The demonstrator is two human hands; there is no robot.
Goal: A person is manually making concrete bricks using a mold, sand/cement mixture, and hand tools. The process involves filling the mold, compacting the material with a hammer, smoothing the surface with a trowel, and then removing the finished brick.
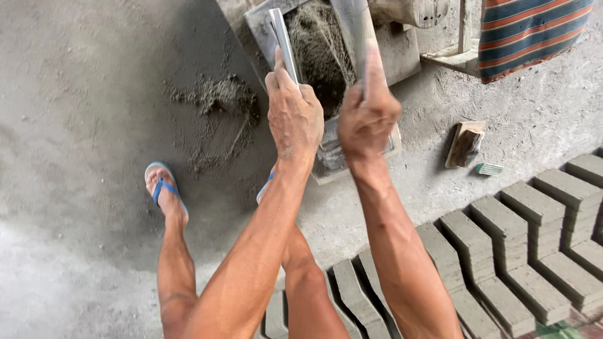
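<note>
My left hand (294, 113) grips a flat metal plate (282, 37) that stands upright on edge. My right hand (367, 113) is closed around a second metal plate (357, 31), blurred as if in motion. Between the two plates falls grey, damp cement mix (317, 44) inside a metal mould box (254, 22). Below the hands a flat board (389, 145) sticks out under the mould. Both forearms reach up from the bottom of the view.
My feet in blue sandals (164, 191) stand on the dusty concrete floor. Spilled mix (217, 97) lies to the left of the mould. Rows of grey paving blocks (502, 245) fill the lower right. A wooden float (465, 144) and a striped cloth (531, 28) are at right.
</note>
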